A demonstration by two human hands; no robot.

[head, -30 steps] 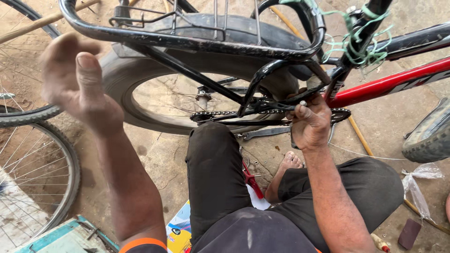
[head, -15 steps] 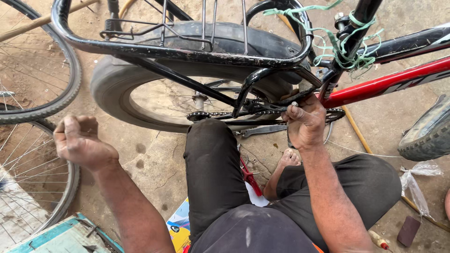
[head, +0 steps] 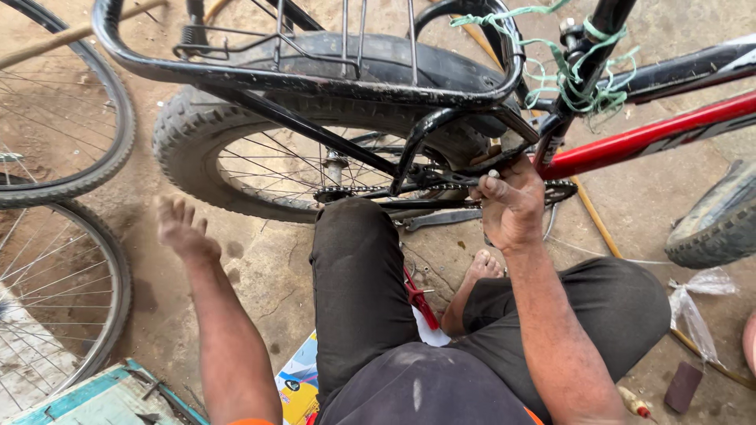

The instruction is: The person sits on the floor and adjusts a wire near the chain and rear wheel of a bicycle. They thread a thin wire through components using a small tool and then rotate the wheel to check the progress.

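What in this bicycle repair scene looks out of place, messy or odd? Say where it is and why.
Frayed green string is wound in a loose tangle around the black seat post, an untidy makeshift tie. Two loose wheels lie on the dirt at left. The right hand has a grip on the frame near the chain; the left hand reaches toward the ground.

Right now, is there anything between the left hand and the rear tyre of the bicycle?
Nothing visible stands between them. The left hand hangs open over bare ground, apart from the rear tyre, which is just beyond its fingers. The right hand is busy at the frame.
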